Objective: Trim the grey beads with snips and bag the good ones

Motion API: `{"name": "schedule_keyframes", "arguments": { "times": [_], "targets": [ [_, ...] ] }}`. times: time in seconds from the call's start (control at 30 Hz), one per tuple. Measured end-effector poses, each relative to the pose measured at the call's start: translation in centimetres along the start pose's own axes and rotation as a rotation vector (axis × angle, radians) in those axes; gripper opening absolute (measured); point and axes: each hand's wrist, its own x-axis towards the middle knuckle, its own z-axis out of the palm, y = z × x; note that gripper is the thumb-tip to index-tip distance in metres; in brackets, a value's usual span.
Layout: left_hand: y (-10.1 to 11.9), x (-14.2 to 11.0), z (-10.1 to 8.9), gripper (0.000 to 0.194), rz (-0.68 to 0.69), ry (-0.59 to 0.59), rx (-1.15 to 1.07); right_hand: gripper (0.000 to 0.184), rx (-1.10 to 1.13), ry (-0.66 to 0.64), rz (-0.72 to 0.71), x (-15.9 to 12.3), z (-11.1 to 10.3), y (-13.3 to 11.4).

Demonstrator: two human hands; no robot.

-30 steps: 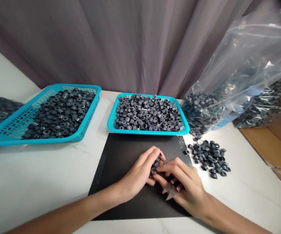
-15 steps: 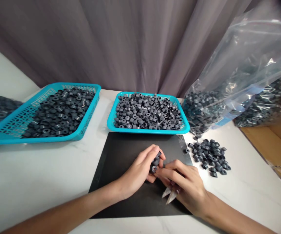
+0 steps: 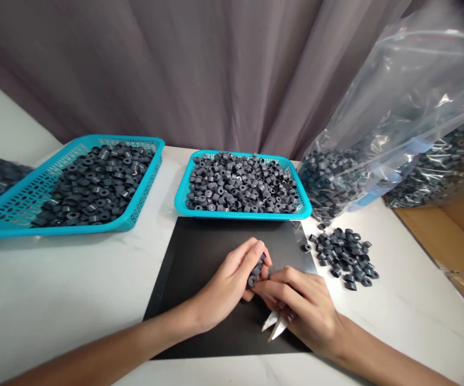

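Over a black mat (image 3: 184, 257), my left hand (image 3: 234, 273) is cupped round several small grey plastic rings (image 3: 252, 281). My right hand (image 3: 308, 303) is closed, its thumb and fingertips at the lowest ring in the left palm. The same hand holds scissors (image 3: 277, 326) tucked in the palm, two pointed blades spread and aimed down toward me. The handles are hidden by the fingers. Whether the right fingertips pinch a ring or only touch it is hard to see.
A blue basket (image 3: 243, 216) heaped with grey rings stands behind the mat, and a second blue basket (image 3: 69, 232) is to the left. At right lie a loose pile of rings (image 3: 342, 254), a clear plastic bag (image 3: 380, 118) of rings and a cardboard box (image 3: 428, 230).
The hands stay together almost in place. The right fingertips shift slightly at the lowest ring, and the scissor blades move a little left and down.
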Motion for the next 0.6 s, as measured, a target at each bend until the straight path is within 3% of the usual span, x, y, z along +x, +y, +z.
{"name": "schedule_keyframes", "arguments": {
  "times": [0.27,0.43,0.53,0.6],
  "targets": [
    [-0.2,0.3,0.0,0.037,-0.003,-0.061,-0.072,0.014,0.139,0.133,0.015,1.0,-0.1,-0.7],
    [-0.1,0.5,-1.1,0.041,-0.087,-0.13,-0.039,0.017,0.23,0.335,0.111,1.6,0.1,-0.4],
    [3.1,1.8,-2.1,0.042,0.012,-0.06,0.108,0.018,0.311,0.423,0.214,2.4,1.0,0.3],
    [7.6,3.2,-2.3,0.042,0.205,0.004,0.249,0.018,0.324,0.436,0.245,2.8,1.9,0.8]
  ]
}}
